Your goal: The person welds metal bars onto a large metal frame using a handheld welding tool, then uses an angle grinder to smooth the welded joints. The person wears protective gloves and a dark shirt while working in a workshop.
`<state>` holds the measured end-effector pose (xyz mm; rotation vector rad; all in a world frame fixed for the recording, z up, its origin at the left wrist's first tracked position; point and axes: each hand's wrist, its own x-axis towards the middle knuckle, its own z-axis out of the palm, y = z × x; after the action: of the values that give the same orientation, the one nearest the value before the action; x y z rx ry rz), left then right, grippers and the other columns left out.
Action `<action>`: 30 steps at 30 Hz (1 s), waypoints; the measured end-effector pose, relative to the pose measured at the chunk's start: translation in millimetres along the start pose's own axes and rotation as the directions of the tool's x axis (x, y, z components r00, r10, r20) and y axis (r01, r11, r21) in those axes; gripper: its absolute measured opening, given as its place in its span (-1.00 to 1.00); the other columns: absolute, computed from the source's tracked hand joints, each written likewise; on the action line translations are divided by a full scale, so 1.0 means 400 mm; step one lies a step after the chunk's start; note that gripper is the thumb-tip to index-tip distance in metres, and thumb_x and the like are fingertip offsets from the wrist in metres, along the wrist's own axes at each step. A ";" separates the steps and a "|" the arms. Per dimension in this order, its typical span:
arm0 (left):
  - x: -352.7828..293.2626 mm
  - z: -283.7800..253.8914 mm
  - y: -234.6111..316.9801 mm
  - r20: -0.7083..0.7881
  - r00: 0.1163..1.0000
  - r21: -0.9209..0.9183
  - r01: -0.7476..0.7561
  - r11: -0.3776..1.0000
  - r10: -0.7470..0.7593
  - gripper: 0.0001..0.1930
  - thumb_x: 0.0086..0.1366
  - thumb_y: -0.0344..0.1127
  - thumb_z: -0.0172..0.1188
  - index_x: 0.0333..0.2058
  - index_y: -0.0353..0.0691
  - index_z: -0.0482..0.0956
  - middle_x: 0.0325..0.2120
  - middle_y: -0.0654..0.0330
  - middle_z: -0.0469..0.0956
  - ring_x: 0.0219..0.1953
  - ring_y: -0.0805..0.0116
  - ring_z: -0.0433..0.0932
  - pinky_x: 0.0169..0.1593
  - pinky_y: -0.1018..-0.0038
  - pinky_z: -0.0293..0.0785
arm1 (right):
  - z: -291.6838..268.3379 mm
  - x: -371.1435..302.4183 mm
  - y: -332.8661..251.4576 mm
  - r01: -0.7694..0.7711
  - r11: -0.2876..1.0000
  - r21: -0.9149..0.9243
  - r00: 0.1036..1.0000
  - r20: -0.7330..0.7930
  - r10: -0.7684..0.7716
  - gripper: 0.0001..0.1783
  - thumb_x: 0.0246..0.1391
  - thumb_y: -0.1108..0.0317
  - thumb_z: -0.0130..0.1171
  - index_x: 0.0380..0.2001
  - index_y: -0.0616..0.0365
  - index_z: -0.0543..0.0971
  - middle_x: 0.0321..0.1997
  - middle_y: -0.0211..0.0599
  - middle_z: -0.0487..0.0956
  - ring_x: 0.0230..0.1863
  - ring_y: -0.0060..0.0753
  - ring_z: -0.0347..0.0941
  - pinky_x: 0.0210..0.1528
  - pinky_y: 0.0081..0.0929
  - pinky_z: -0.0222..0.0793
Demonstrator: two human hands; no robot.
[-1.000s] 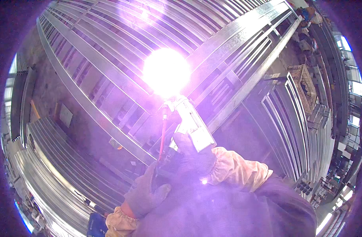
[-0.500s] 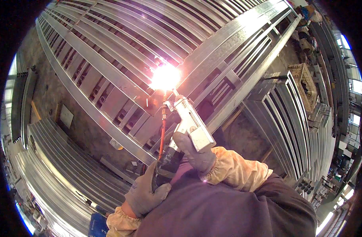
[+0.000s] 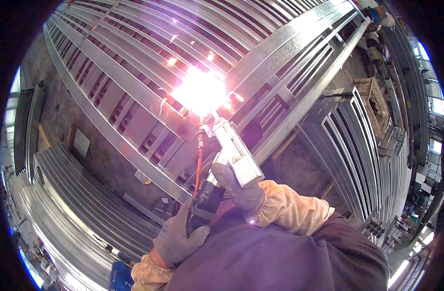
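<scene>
Grip clenched at a slatted metal frame (image 3: 261,59), the gloved right hand (image 3: 241,194) grasps a silver tool (image 3: 231,148) pointed at a white glare (image 3: 200,92); the left hand (image 3: 181,237) clasps a black part (image 3: 205,206); a blue box (image 3: 120,276) bears unreadable white print.

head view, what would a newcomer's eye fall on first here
Most likely the blinding white glare just above the picture's centre, over the metal frame, with orange sparks around it. Just below the glare is a silver tool, gripped by the gloved right hand. Lower and to the left, the gloved left hand is at the lower end of a red rod that points up toward the glare.
</scene>
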<state>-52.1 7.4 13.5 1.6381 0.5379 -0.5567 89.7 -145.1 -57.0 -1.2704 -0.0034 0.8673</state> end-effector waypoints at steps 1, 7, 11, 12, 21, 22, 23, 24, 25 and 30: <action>-0.001 -0.001 0.001 0.003 1.000 -0.011 0.020 1.000 -0.020 -0.24 0.24 -0.22 0.28 0.34 -0.40 0.23 -0.18 -0.07 0.68 -0.17 0.11 0.71 -0.03 0.27 0.56 | -0.001 0.001 0.003 -0.010 1.000 0.009 1.000 0.012 0.010 -0.77 0.27 0.29 0.29 -0.12 0.21 0.58 -0.38 -0.45 0.51 -0.41 -0.62 0.41 -0.41 -0.52 0.35; -0.004 -0.002 -0.002 0.011 0.998 -0.015 0.061 0.998 -0.061 -0.22 0.22 -0.21 0.29 0.35 -0.38 0.22 -0.17 -0.08 0.68 -0.16 0.13 0.70 -0.01 0.27 0.56 | -0.021 0.004 0.050 -0.008 1.000 -0.021 1.000 0.015 0.008 -0.75 0.26 0.32 0.29 -0.06 0.20 0.58 -0.33 -0.46 0.53 -0.39 -0.64 0.41 -0.39 -0.55 0.35; -0.007 0.004 -0.006 -0.015 1.000 0.049 0.016 0.999 -0.015 -0.21 0.21 -0.23 0.30 0.37 -0.36 0.22 -0.16 -0.08 0.68 -0.14 0.14 0.70 0.00 0.27 0.56 | -0.065 -0.011 0.156 0.031 0.989 0.143 0.996 -0.092 -0.018 -0.70 0.30 0.33 0.26 0.02 0.21 0.55 -0.22 -0.40 0.57 -0.27 -0.62 0.48 -0.27 -0.54 0.46; -0.012 0.000 -0.009 -0.015 0.999 0.080 0.045 0.996 -0.044 -0.21 0.21 -0.23 0.30 0.37 -0.35 0.21 -0.16 -0.09 0.68 -0.14 0.14 0.71 0.00 0.27 0.56 | -0.015 -0.003 0.051 0.022 0.989 0.148 0.999 -0.032 -0.018 -0.69 0.28 0.31 0.27 0.01 0.20 0.56 -0.28 -0.45 0.54 -0.32 -0.63 0.44 -0.31 -0.55 0.41; 0.005 -0.001 0.023 -0.002 0.995 0.064 0.102 0.993 -0.102 -0.18 0.22 -0.17 0.33 0.38 -0.34 0.23 -0.03 -0.14 0.65 0.03 -0.05 0.63 0.15 0.19 0.47 | -0.017 0.013 -0.007 -0.008 0.997 0.078 1.000 0.020 0.006 -0.73 0.25 0.29 0.29 -0.08 0.21 0.56 -0.39 -0.50 0.47 -0.40 -0.63 0.37 -0.40 -0.50 0.31; 0.006 0.000 0.015 -0.012 0.999 0.090 0.051 0.995 -0.050 -0.19 0.23 -0.18 0.33 0.37 -0.38 0.22 -0.10 -0.12 0.65 -0.06 0.00 0.65 0.08 0.22 0.51 | -0.015 0.014 -0.014 -0.022 0.998 0.060 1.000 0.017 0.021 -0.73 0.25 0.29 0.29 -0.08 0.21 0.56 -0.40 -0.50 0.47 -0.41 -0.63 0.37 -0.40 -0.50 0.31; 0.006 0.002 0.000 -0.021 1.000 0.117 0.000 0.993 0.002 -0.20 0.24 -0.19 0.33 0.36 -0.41 0.21 -0.17 -0.10 0.66 -0.15 0.06 0.67 0.00 0.24 0.54 | -0.013 0.015 -0.018 -0.037 0.998 0.043 0.999 0.015 0.037 -0.73 0.25 0.29 0.29 -0.09 0.21 0.56 -0.40 -0.49 0.47 -0.41 -0.63 0.37 -0.40 -0.50 0.31; 0.008 0.002 -0.007 -0.027 0.998 0.144 -0.052 0.988 0.057 -0.21 0.25 -0.20 0.33 0.34 -0.45 0.21 -0.24 -0.07 0.67 -0.24 0.11 0.69 -0.08 0.26 0.57 | -0.012 0.016 -0.019 -0.029 0.998 0.050 1.000 -0.002 0.029 -0.72 0.24 0.29 0.30 -0.09 0.21 0.55 -0.40 -0.49 0.47 -0.41 -0.63 0.37 -0.40 -0.51 0.32; 0.010 0.001 -0.001 -0.020 1.000 0.096 -0.016 0.995 0.018 -0.21 0.23 -0.20 0.31 0.35 -0.41 0.22 -0.18 -0.09 0.66 -0.16 0.06 0.68 -0.01 0.24 0.54 | -0.009 0.017 -0.019 -0.021 0.998 0.058 1.000 -0.019 0.022 -0.72 0.23 0.29 0.30 -0.08 0.21 0.55 -0.41 -0.50 0.47 -0.41 -0.63 0.38 -0.40 -0.51 0.32; 0.022 -0.006 0.018 0.037 0.996 -0.015 0.087 0.996 -0.087 -0.22 0.21 -0.22 0.28 0.37 -0.35 0.24 -0.03 -0.14 0.64 -0.01 -0.03 0.65 0.12 0.21 0.49 | -0.006 0.022 -0.036 -0.041 0.999 0.035 0.999 -0.028 0.042 -0.70 0.22 0.30 0.30 -0.06 0.20 0.53 -0.40 -0.49 0.47 -0.41 -0.62 0.39 -0.39 -0.53 0.35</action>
<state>-40.6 9.2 13.7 1.5921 0.5879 -0.6435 105.0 -142.4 -50.0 -1.2539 0.0605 0.8810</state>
